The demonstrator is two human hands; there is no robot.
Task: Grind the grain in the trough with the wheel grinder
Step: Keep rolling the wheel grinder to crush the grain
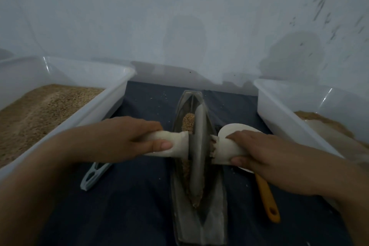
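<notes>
On the dark cloth (139,195) in the middle of the view, the metal trough (201,217) lies lengthwise, running away from the person. The grinder wheel (197,152) stands upright on edge inside the trough channel. Its cross handle (169,144), wrapped in pale cloth, projects to both sides. The left hand (119,138) grasps the left end of the handle, fingers curled over it and thumb lying along the front. The right hand (259,154) grasps the right end in the same way. The grain (188,122) sits in the channel just beyond the wheel, and more of it lies along the wheel's near edge. A white tub (111,96) holding grain stands to the left of the trough, a second white tub (279,114) to the right. A pale scoop with a yellow handle (265,195) lies under the right hand. A grey-blue plastic piece (93,175) lies near the left forearm.
</notes>
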